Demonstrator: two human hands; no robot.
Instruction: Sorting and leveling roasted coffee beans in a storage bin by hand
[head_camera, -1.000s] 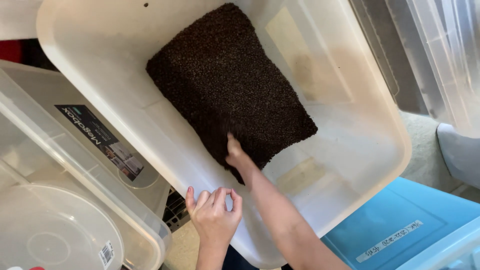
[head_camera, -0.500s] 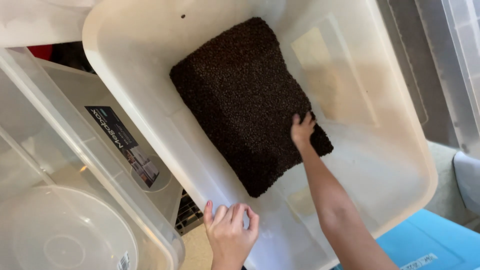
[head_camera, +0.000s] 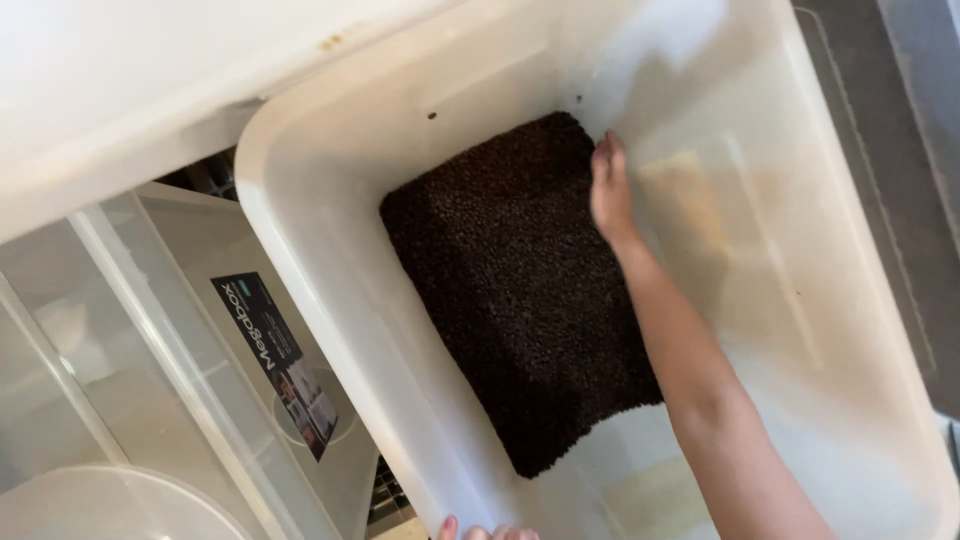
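Head view: a big translucent white plastic bin (head_camera: 330, 300), rectangular with rounded corners and a thick smooth rim, holds a dark brown mat (head_camera: 520, 300). The mat is rectangular, nubby and coarse like short pile carpet, and lies flat on the bin's floor toward its left wall. The right hand (head_camera: 610, 190) reaches in with fingers straight and together, flat against the mat's far right edge, gripping nothing. Only fingertips of the left hand (head_camera: 485, 532) show, curled over the bin's near rim. Left of the bin stand clear hard plastic boxes (head_camera: 150, 400) with a dark label
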